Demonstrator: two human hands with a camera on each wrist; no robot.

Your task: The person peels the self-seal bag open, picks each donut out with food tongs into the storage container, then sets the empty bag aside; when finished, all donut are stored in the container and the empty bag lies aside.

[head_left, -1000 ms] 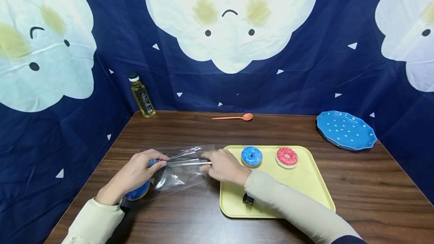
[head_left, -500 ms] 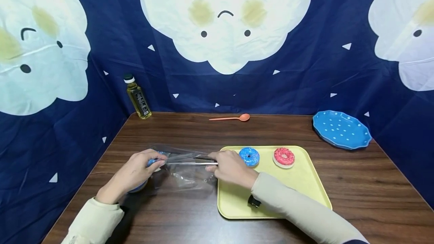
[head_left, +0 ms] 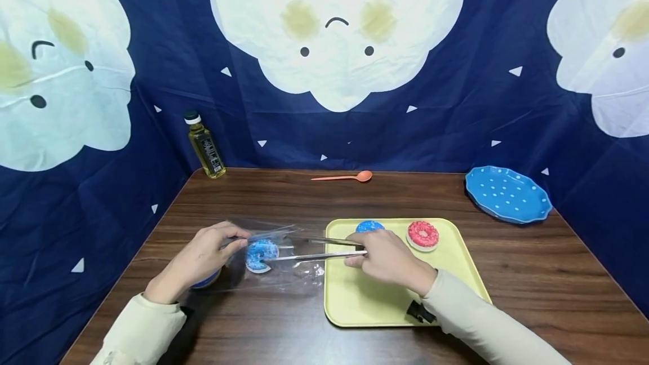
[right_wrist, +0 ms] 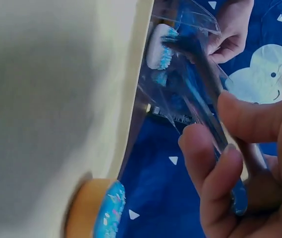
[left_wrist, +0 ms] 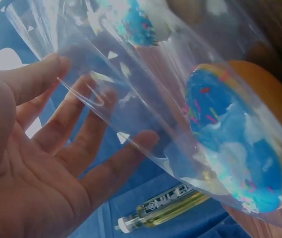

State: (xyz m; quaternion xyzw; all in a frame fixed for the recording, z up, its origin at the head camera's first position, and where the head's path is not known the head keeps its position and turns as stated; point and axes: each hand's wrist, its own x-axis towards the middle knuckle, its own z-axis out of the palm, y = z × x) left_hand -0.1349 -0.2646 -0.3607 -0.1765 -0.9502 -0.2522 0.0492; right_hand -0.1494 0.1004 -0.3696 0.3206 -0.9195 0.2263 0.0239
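Observation:
My left hand (head_left: 203,255) pinches the edge of a clear plastic bag (head_left: 299,283) between thumb and fingers. Inside the bag lies a doughnut with blue icing (head_left: 256,252), just right of that hand. Another blue-iced doughnut (left_wrist: 235,144) shows through the plastic in the left wrist view; in the head view the left hand mostly covers it. Metal tongs (head_left: 329,255) are gripped by my right hand (head_left: 392,258) above the tray's left side. Their arms reach into the bag and stand apart, tips at the nearer doughnut's right side.
A yellow tray (head_left: 355,308) sits under the right hand, bearing a blue-iced doughnut (head_left: 369,226) and a pink-iced one (head_left: 423,235). Behind are an oil bottle (head_left: 208,151), an orange spoon (head_left: 350,177) and a blue dotted plate (head_left: 507,196).
My right hand has moved right with the tongs, drawing them partly back, and their arms have spread. The doughnut in the bag now shows clearly. My left hand has stayed nearly in place.

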